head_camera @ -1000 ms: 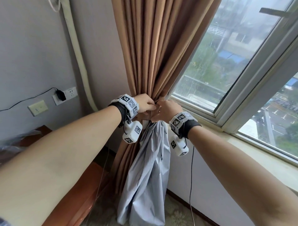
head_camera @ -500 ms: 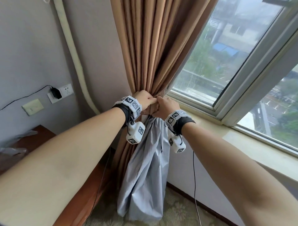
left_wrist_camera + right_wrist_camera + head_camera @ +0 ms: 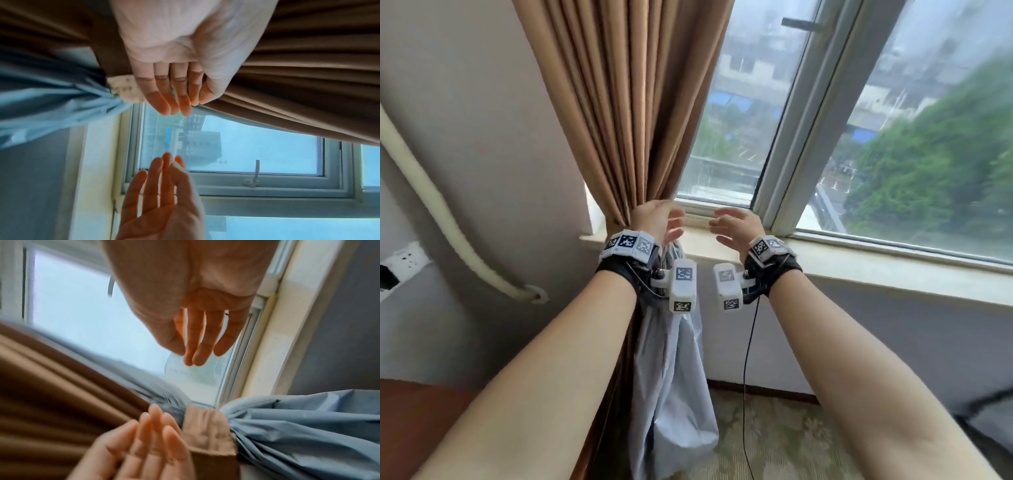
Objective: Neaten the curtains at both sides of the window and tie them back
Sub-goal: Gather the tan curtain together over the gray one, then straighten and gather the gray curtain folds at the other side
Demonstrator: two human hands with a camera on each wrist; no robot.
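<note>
Both hands hold nothing: the left hand (image 3: 659,222) and right hand (image 3: 738,228) hover with fingers straight beside the curtain (image 3: 626,102), gathered at the window's (image 3: 822,113) left edge under a tie band (image 3: 207,428). The cloth looks soft and light; best gripped at the band.

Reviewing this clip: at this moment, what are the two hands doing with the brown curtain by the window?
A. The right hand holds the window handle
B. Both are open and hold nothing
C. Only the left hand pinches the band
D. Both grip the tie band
B: the left hand and right hand have fingers spread, with no grip on anything, while the tie band cinches the brown curtain unaided.
</note>
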